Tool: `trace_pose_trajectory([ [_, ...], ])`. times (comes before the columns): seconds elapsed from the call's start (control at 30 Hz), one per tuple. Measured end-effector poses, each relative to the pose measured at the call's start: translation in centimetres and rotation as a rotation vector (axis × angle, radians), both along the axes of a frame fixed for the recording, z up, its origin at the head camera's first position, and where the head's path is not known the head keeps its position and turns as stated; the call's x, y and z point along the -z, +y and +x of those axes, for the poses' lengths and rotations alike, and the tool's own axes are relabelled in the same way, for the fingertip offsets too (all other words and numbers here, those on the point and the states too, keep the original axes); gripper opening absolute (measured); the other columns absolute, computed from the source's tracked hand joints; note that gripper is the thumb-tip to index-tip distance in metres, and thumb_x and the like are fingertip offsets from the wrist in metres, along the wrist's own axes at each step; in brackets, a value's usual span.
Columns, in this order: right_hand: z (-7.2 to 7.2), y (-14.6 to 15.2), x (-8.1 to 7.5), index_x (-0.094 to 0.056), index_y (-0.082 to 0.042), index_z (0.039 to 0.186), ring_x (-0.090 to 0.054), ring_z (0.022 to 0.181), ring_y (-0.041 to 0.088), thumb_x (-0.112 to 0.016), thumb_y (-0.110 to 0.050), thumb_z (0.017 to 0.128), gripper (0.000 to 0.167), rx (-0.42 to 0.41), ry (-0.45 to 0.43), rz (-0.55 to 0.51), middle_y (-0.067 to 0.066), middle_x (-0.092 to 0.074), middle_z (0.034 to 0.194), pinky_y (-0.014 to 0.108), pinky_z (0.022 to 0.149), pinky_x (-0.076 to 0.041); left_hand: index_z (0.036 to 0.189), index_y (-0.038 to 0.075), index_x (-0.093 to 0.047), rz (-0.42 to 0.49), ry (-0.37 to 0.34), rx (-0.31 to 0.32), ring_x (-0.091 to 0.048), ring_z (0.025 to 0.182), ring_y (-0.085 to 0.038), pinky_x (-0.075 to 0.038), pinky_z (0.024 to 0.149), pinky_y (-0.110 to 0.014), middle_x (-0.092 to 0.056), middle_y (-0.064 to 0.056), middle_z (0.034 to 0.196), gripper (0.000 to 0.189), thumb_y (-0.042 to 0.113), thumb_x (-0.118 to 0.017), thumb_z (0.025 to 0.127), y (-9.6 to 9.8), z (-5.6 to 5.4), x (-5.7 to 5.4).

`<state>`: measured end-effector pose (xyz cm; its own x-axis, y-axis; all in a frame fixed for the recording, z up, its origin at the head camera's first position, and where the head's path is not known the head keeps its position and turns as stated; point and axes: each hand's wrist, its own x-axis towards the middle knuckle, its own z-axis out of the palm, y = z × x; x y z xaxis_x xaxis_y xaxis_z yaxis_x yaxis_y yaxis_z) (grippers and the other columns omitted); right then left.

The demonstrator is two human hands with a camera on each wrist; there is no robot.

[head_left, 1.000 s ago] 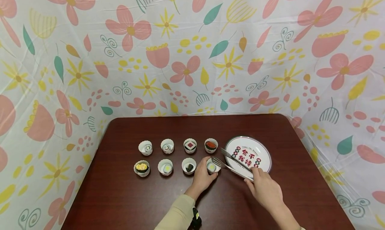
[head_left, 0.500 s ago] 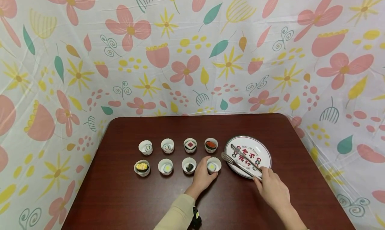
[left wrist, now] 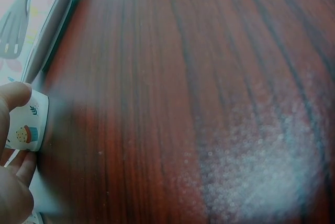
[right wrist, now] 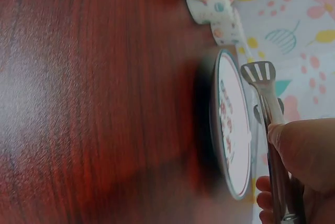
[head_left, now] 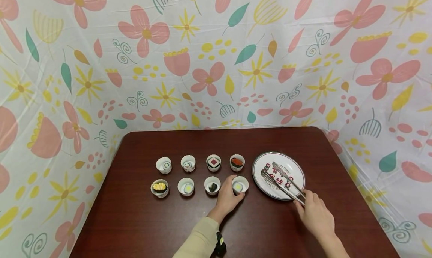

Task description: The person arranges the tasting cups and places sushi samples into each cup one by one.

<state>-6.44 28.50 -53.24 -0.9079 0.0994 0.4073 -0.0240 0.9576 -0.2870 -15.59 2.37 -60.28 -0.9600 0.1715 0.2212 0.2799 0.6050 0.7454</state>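
My left hand (head_left: 227, 200) grips a small white cup (head_left: 245, 183) with fingers and thumb around its sides. Inside it sits a pale piece with a yellow-green centre, like a sushi roll (head_left: 238, 187). The left wrist view shows the cup's printed cupcake wall (left wrist: 37, 111) between fingers and thumb. In my right hand (head_left: 318, 217) are metal tongs (head_left: 287, 191), tips pointing up and left over the white plate (head_left: 294, 168) with red lettering. Their two slotted ends stand apart with nothing between them. The right wrist view shows the tongs' slotted head (right wrist: 267, 85) raised beside the plate.
Other cups stand in two rows to the left and behind, including one with red-topped sushi (head_left: 237, 162), one with a dark wrapped piece (head_left: 212, 187) and one with yellow-topped sushi (head_left: 159, 187). A floral cloth (head_left: 209, 100) rises beyond the dark wooden table (head_left: 168, 228).
My right hand has moved the tongs right, from beside the held cup to over the plate. The left hand and its cup have stayed in place.
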Motion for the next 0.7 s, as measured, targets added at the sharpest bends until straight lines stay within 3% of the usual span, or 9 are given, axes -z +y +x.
trace_pose_trajectory([
  [0.37,0.5,1.8,1.2,-0.050,0.006,0.102,-0.052,0.059,0.041,-0.074,-0.015,0.072,0.044,0.050,-0.053,-0.048,0.024,-0.055,0.077,0.052,0.047,-0.038,0.130,0.009,-0.044,-0.026,-0.040,-0.004,-0.055,0.107,-0.019,-0.044,0.089,-0.035,-0.056,-0.005,0.117,0.072,0.020,-0.079,0.068,0.0,0.0,0.0],
  [0.7,1.1,2.4,2.0,-0.050,0.006,0.100,-0.050,0.058,0.043,-0.076,-0.013,0.069,0.045,0.061,-0.013,-0.051,0.025,-0.054,0.076,0.053,0.047,-0.038,0.133,0.010,-0.041,-0.020,-0.044,0.008,-0.054,0.110,-0.019,-0.044,0.091,-0.036,-0.054,-0.006,0.123,0.078,0.021,-0.080,0.066,0.0,0.2,-0.4],
])
